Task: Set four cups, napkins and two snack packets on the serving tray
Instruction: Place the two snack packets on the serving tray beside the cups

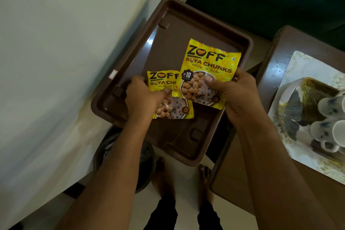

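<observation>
A brown plastic serving tray [186, 30] lies below me, bare apart from what I hold over it. My left hand [141, 97] grips a yellow Zoff soya chunks packet [171, 110] by its left side. My right hand [235, 95] pinches a second, same-looking snack packet [209, 65] at its lower right; this one overlaps the first packet's top right corner. Both packets hover over the tray's middle. Several small white cups with blue marks [330, 121] lie in a clear bag at the right, on a pale patterned napkin [306, 65].
The cups and napkin rest on a dark brown side table [270, 65] to the right of the tray. A white surface [56, 61] with a small red-edged sticker runs along the left. My bare feet [203, 173] stand on the pale floor beside a dark round bin [143, 155].
</observation>
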The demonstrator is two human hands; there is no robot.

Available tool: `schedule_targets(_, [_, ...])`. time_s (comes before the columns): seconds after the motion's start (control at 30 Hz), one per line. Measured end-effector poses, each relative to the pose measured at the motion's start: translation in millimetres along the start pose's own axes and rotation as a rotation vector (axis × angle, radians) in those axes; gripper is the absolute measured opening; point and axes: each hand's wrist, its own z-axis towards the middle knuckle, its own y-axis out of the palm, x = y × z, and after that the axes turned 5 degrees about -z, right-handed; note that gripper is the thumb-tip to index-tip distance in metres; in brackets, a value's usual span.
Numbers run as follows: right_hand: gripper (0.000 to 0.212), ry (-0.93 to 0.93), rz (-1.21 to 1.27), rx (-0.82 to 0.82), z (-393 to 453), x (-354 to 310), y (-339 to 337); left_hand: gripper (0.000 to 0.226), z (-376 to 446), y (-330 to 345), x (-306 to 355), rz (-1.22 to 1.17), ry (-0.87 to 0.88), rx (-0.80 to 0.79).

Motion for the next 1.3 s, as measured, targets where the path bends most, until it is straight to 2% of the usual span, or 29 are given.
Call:
schedule_targets(0.13, [0.041,0.036,0.018,-0.031,-4.1,1.5,-5.8,0.030,6.3,-2.8,-4.3,-0.314,-0.161,-0.131])
schedule_targets(0.2, [0.040,0.064,0.037,-0.062,-7.3,1.0,-8.6,0.022,4.6,-6.2,-3.1,-0.419,-0.220,-0.192])
schedule_targets(0.43, [0.031,0.090,0.153,-0.112,-22.8,-2.4,-16.1,0.036,-3.2,-26.5,0.9,-0.524,-0.183,-0.221])
schedule_targets(0.57, [0.031,0.085,0.162,-0.074,-28.3,-5.2,-20.6,0.026,-13.0,-34.8,9.0,-0.647,-0.168,-0.270])
schedule_targets(0.7, [0.033,0.075,0.135,-0.054,-32.6,-5.8,-36.1,0.014,-26.5,-31.2,17.3,-0.599,-0.074,-0.207])
schedule_targets(0.77, [0.035,0.070,0.130,-0.043,-35.0,-6.0,-47.4,0.017,-34.7,-27.2,22.2,-0.588,-0.028,-0.204])
schedule_targets(0.9, [0.041,0.049,0.122,-0.033,-43.0,-4.8,-78.2,0.013,-57.0,-11.2,31.8,-0.616,0.021,-0.221])
schedule_targets(1.0, [0.043,0.031,0.117,-0.014,-44.9,1.5,-109.5,0.029,-77.5,13.4,38.5,-0.657,0.063,-0.296])
schedule_targets(1.13, [0.020,0.007,0.139,0.006,-48.2,4.9,-153.7,0.031,-98.9,46.7,47.9,-0.608,0.099,-0.354])
schedule_targets(1.3, [0.016,-0.006,0.150,0.077,-56.8,6.4,-211.7,0.036,-126.9,91.8,71.0,-0.548,0.094,-0.388])
